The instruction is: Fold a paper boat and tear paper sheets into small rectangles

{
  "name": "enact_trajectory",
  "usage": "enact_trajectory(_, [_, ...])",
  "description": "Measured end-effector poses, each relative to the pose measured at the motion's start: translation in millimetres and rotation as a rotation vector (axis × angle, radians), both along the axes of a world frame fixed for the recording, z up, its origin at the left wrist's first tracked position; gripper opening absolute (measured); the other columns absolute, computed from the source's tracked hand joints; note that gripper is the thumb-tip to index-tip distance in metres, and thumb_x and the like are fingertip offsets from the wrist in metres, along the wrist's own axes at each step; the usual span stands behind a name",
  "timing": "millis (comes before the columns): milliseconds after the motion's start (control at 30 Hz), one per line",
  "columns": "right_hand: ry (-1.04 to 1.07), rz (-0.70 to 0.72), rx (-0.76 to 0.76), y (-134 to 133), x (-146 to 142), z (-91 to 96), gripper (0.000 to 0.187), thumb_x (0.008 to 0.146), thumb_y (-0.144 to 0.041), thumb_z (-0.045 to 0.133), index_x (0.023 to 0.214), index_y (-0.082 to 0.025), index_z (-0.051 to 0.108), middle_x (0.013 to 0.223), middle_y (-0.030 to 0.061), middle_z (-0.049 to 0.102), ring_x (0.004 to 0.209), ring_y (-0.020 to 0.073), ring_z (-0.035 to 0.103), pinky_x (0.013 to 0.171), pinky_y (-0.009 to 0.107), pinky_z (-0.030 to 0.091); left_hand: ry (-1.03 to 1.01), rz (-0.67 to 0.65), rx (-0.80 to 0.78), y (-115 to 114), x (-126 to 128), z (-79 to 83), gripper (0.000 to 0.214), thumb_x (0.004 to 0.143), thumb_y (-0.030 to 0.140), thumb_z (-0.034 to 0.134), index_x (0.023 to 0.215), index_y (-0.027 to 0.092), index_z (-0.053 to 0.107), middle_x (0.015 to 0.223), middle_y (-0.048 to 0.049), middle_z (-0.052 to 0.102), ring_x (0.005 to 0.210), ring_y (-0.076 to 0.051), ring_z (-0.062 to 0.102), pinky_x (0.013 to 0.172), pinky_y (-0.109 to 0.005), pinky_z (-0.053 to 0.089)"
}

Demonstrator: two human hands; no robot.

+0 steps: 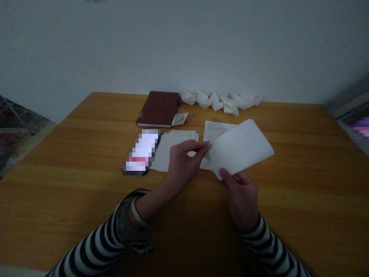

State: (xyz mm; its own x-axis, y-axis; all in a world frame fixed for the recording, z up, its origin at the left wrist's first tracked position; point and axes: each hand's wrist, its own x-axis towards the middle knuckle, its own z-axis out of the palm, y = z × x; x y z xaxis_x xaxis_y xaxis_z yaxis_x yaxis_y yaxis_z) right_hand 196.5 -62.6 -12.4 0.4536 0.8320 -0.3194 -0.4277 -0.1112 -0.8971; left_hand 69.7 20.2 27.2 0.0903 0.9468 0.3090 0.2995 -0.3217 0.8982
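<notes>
A sheet of white paper [243, 148] with faint lines is held up over the table, tilted, its right end free. My left hand [186, 161] pinches its left corner between thumb and fingertips. Along the lower edge, my right hand [242, 192] grips the same sheet, thumb on top and fingers underneath. Behind it lies a printed sheet [217, 129], partly covered by the held paper. To the left, a stack of paper sheets [164, 154] rests on the table, partly hidden by my left hand.
A phone [142, 152] with a lit, blurred screen lies left of the stack. Farther back are a brown notebook [160, 107], a small folded paper piece [180, 119] and several folded paper boats [215, 100] along the wall. Everything rests on a wooden table [302, 184].
</notes>
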Motion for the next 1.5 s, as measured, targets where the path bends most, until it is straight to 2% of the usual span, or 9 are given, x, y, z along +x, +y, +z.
enact_trajectory(300, [0.029,-0.009,0.07,0,5,-4.8,0.021,0.073,-0.034,0.078,0.086,-0.019,0.072,0.091,0.004,0.077,0.082,0.018,0.07,0.074,0.031,0.058,-0.193,0.038,-0.183,1,1,-3.1,0.011,0.075,0.023,0.076,0.085,0.017,0.078,0.086,-0.0051,0.078,0.076,-0.016,0.073,0.073,-0.027,0.06])
enact_trajectory(633, [-0.018,-0.198,0.057,4,9,-8.1,0.042,0.067,-0.031,0.081,0.105,-0.017,0.067,0.087,0.0031,0.076,0.076,0.0152,0.07,0.076,0.033,0.057,-0.28,0.032,-0.353,-5,6,-12.6,0.018,0.076,0.026,0.075,0.089,0.013,0.075,0.075,-0.0065,0.077,0.065,-0.015,0.071,0.065,-0.027,0.059])
enact_trajectory(833, [-0.322,-0.311,0.139,15,39,-9.4,0.033,0.071,-0.03,0.078,0.096,-0.017,0.06,0.068,-0.0031,0.07,0.061,0.0107,0.064,0.065,0.025,0.052,-0.04,-0.264,-0.469,-26,-6,-34.7,0.06,0.078,0.028,0.073,0.13,0.014,0.046,0.076,-0.0053,0.074,0.07,-0.019,0.072,0.069,-0.034,0.059])
enact_trajectory(900, [-0.513,-0.243,0.172,17,48,-4.5,0.026,0.072,-0.028,0.076,0.085,-0.019,0.055,0.065,-0.0041,0.067,0.059,0.0109,0.064,0.062,0.023,0.05,0.087,-0.13,-0.217,-29,-18,-27.0,0.075,0.077,0.031,0.075,0.138,0.017,0.034,0.107,-0.0132,0.07,0.095,-0.023,0.069,0.079,-0.039,0.058])
enact_trajectory(1000, [-0.812,-0.117,0.206,12,52,7.2,0.019,0.079,-0.025,0.07,0.077,-0.021,0.051,0.072,-0.0011,0.07,0.067,0.0153,0.07,0.063,0.025,0.052,0.296,0.144,0.3,-30,-33,8.0,0.074,0.076,0.03,0.077,0.139,0.022,0.038,0.144,-0.0177,0.042,0.133,-0.031,0.043,0.102,-0.049,0.045])
enact_trajectory(1100, [-1.147,-0.069,0.301,2,49,19.3,0.017,0.085,-0.017,0.061,0.073,-0.022,0.05,0.081,0.0009,0.075,0.075,0.0164,0.073,0.066,0.024,0.053,0.525,-0.013,0.499,-25,-37,47.4,0.046,0.085,0.024,0.068,0.128,0.027,0.054,0.141,-0.0103,0.049,0.132,-0.029,0.044,0.109,-0.048,0.036])
enact_trajectory(1200, [-1.37,-0.085,0.423,-6,48,27.4,0.02,0.085,-0.011,0.057,0.071,-0.022,0.049,0.085,0.0007,0.077,0.072,0.0147,0.073,0.063,0.021,0.052,0.617,-0.253,0.452,-14,-33,65.3,0.036,0.086,0.03,0.068,0.121,0.025,0.061,0.129,-0.0084,0.061,0.121,-0.027,0.055,0.103,-0.045,0.041])
enact_trajectory(1333, [-1.395,-0.073,0.434,-7,52,32.0,0.021,0.087,-0.012,0.054,0.071,-0.023,0.048,0.083,0.0015,0.077,0.071,0.0161,0.074,0.06,0.023,0.053,0.566,-0.479,0.279,2,-28,63.2,0.03,0.082,0.04,0.071,0.105,0.022,0.071,0.102,-0.0061,0.073,0.094,-0.022,0.067,0.085,-0.034,0.049])
enact_trajectory(1500, [-1.399,-0.052,0.448,-5,52,33.1,0.021,0.086,-0.01,0.055,0.072,-0.024,0.048,0.083,0.0003,0.077,0.071,0.0157,0.074,0.061,0.023,0.054,0.609,-0.554,0.261,5,-19,56.8,0.03,0.083,0.038,0.07,0.108,0.022,0.072,0.104,-0.0065,0.074,0.094,-0.023,0.067,0.085,-0.034,0.048])
